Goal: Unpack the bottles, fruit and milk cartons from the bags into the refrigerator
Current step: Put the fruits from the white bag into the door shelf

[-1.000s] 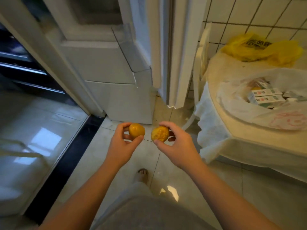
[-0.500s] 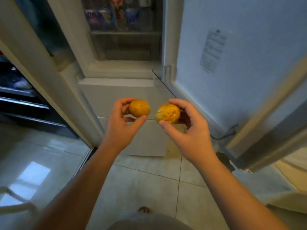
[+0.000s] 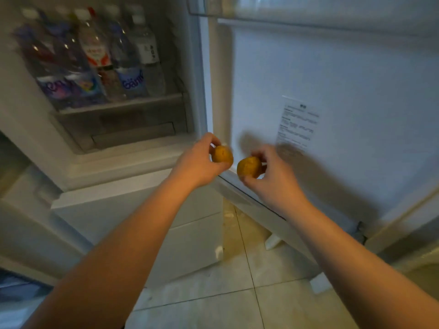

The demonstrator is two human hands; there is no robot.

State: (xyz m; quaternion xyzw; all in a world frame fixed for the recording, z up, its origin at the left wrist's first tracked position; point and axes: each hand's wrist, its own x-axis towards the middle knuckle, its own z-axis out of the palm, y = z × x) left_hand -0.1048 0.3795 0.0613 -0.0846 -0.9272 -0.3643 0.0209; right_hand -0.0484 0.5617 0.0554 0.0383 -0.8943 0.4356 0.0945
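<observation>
My left hand (image 3: 198,162) grips a small yellow-orange fruit (image 3: 222,154) between thumb and fingers. A second fruit of the same kind (image 3: 249,167) sits in the curled fingers of my right hand (image 3: 273,179). Both hands are raised in front of the open refrigerator (image 3: 133,160), just right of its lower front lip. Several bottles (image 3: 95,60) stand on a shelf inside, at the upper left. Below them lies a drawer (image 3: 133,136). The bags and milk cartons are out of view.
The open refrigerator door (image 3: 332,103) fills the right side, with a paper label (image 3: 297,124) stuck on its inner face. Closed freezer drawers (image 3: 185,233) sit below the compartment. Beige floor tiles (image 3: 225,305) lie underfoot.
My view swung from the table with the bags to the open refrigerator and rose. Both hands, each still holding a fruit, moved up and closer to the compartment.
</observation>
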